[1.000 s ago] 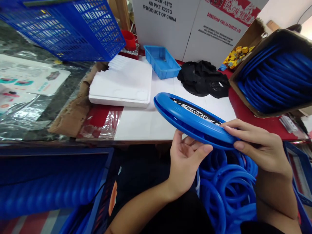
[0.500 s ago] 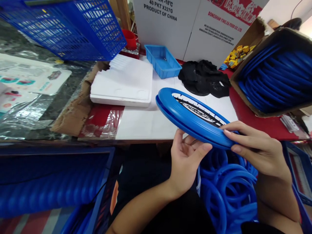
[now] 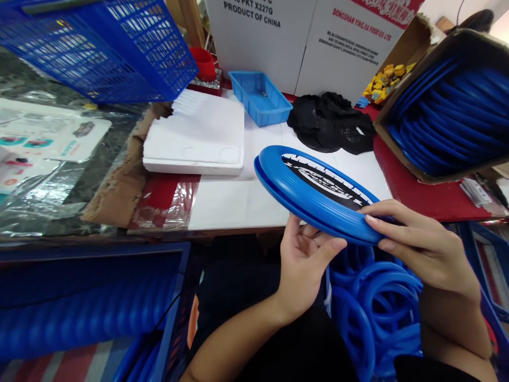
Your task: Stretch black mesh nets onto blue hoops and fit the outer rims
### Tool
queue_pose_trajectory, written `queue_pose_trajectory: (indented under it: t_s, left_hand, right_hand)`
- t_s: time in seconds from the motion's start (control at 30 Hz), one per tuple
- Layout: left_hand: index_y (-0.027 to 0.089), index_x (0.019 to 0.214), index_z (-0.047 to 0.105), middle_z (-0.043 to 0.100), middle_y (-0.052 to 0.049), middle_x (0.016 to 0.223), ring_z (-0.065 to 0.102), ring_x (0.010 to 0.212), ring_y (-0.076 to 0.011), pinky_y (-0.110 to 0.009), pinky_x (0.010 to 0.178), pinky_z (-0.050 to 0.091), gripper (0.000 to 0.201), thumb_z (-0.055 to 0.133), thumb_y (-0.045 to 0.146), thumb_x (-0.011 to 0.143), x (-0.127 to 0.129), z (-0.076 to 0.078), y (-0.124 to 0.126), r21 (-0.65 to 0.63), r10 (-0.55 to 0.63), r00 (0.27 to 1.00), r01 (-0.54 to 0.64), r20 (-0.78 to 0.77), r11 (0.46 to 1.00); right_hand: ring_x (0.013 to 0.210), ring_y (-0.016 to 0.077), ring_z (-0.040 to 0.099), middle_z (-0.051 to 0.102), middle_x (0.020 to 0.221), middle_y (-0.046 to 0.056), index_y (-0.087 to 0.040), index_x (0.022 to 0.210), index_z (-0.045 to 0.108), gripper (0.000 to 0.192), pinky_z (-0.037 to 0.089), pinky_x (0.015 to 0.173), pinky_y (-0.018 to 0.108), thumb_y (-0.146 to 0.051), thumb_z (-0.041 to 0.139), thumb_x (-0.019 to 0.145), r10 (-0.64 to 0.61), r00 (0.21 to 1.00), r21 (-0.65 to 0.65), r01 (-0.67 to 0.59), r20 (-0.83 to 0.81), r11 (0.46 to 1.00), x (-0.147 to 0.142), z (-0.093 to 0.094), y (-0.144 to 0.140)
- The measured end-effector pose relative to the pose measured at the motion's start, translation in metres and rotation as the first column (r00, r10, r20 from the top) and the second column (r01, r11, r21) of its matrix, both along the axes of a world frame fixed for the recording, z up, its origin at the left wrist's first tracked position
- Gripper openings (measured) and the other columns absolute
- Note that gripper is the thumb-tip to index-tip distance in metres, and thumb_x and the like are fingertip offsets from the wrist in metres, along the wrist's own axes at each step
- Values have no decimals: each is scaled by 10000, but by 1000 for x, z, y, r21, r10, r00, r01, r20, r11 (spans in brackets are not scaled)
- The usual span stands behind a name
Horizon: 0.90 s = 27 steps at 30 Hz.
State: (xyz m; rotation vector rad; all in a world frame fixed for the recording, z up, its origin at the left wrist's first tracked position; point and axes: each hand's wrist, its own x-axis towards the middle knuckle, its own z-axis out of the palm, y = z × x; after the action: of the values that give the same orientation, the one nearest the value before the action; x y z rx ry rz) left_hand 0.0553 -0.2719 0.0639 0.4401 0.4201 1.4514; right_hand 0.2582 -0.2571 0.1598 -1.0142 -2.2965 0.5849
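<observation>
I hold a blue flying disc [image 3: 294, 185] with a black printed centre over the table's front edge, tilted so that its top faces me. My left hand [image 3: 304, 265] supports it from below with thumb and fingers on the near rim. My right hand [image 3: 421, 246] grips the right rim, fingers laid over the top. A heap of loose blue rings [image 3: 374, 307] lies in my lap under the disc.
A white foam slab [image 3: 196, 138], a small blue tray [image 3: 260, 98] and a black cloth [image 3: 330, 124] lie on the table [image 3: 234, 204]. A cardboard box of blue discs [image 3: 449, 116] stands at right, a blue basket [image 3: 95, 48] at upper left, a crate of stacked discs [image 3: 79, 313] at lower left.
The disc has tipped a little more toward me, showing more of its black print. Both hands keep their hold in nearly the same place.
</observation>
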Motion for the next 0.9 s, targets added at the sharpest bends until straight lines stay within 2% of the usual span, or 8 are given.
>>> queue_pose_trajectory:
  t_s: [0.17, 0.3, 0.47, 0.57, 0.7, 0.8, 0.9]
  left_hand:
    - [251, 1261, 645, 815, -12, 1126, 812, 1062, -193, -328, 966, 682, 491, 928, 194, 864, 0, 3, 0, 8, -13, 1000, 13, -1, 1000]
    - [258, 1253, 647, 808, -18, 1151, 807, 1071, -198, -347, 986, 676, 472, 922, 207, 873, -3, 4, -1, 4, -29, 1000, 29, -2, 1000]
    - [272, 1332, 650, 797, -44, 1233, 789, 1112, -214, -418, 1076, 636, 522, 920, 286, 885, -8, -2, -2, -75, -56, 998, 54, -36, 996]
    - [268, 1363, 648, 785, -59, 1274, 770, 1169, -221, -389, 1052, 633, 502, 885, 336, 926, -12, -9, -3, -142, -80, 995, 72, -54, 987]
    - [276, 1443, 596, 704, -94, 1463, 689, 1358, -262, -426, 1122, 590, 499, 788, 427, 1007, -17, -22, -2, -247, -63, 996, 47, -56, 968]
    - [271, 1467, 574, 674, -107, 1515, 646, 1423, -273, -442, 1162, 563, 548, 805, 422, 994, -19, -38, -2, -333, -50, 991, 7, -121, 943]
    - [261, 1470, 570, 687, -107, 1495, 685, 1366, -258, -421, 1138, 582, 574, 829, 399, 976, -19, -58, -7, -394, -23, 969, -78, -246, 916]
  right_hand:
    - [1283, 313, 708, 735, 1423, 79, -382, 1521, 674, 607, 619, 1014, 460, -101, 713, 984, 5, 1000, 29, -5, 16, 1000, 2, 0, -3]
    - [1288, 312, 702, 723, 1436, 79, -387, 1531, 664, 627, 613, 1017, 460, -88, 711, 982, 6, 1000, 41, -7, 18, 999, 1, -3, -3]
    - [1304, 307, 683, 700, 1463, 95, -377, 1564, 631, 640, 600, 1040, 471, -85, 690, 998, 21, 999, 49, -23, 25, 999, -2, -19, 2]
    - [1308, 305, 672, 692, 1474, 110, -369, 1580, 613, 644, 600, 1042, 488, -90, 682, 1003, 16, 999, 90, -20, 38, 996, -8, -45, 7]
    - [1316, 307, 650, 678, 1525, 131, -365, 1612, 570, 675, 596, 1063, 552, -77, 644, 1006, 11, 996, 190, -28, 93, 981, -22, -100, 8]
    - [1340, 314, 662, 670, 1556, 134, -367, 1630, 543, 703, 613, 1048, 563, -59, 597, 1001, -22, 995, 237, -2, 101, 971, -32, -142, 0]
    - [1413, 325, 652, 630, 1608, 130, -367, 1653, 511, 755, 573, 1128, 591, -39, 577, 977, -75, 990, 255, 43, 116, 966, -39, -171, -16]
